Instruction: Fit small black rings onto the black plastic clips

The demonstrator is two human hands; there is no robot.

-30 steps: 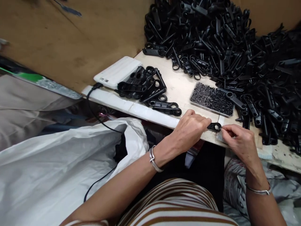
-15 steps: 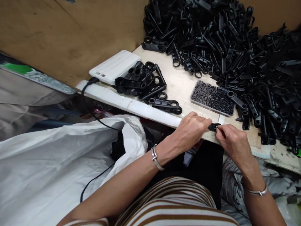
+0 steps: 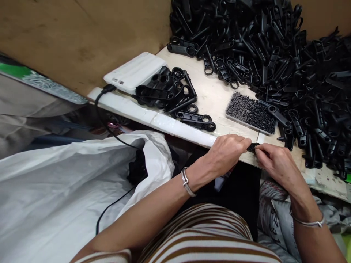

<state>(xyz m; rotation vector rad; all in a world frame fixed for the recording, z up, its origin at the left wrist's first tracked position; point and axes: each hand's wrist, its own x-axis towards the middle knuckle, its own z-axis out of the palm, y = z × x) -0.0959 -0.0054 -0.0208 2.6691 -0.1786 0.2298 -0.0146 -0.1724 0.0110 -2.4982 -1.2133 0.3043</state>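
- Head view: left hand [image 3: 230,148] grip closed round black part [image 3: 252,147], on the near side of the small-parts tray [image 3: 244,123], at desk [image 3: 204,84] edge
- right hand [image 3: 276,160] moved in since a second ago; part's ring end showed then, now fingertips mostly cover it
- right grip pinched at that end, can't tell if it holds anything
- likely close finger work there, unfinished
- small pile [image 3: 164,91] left of tray, unchanged
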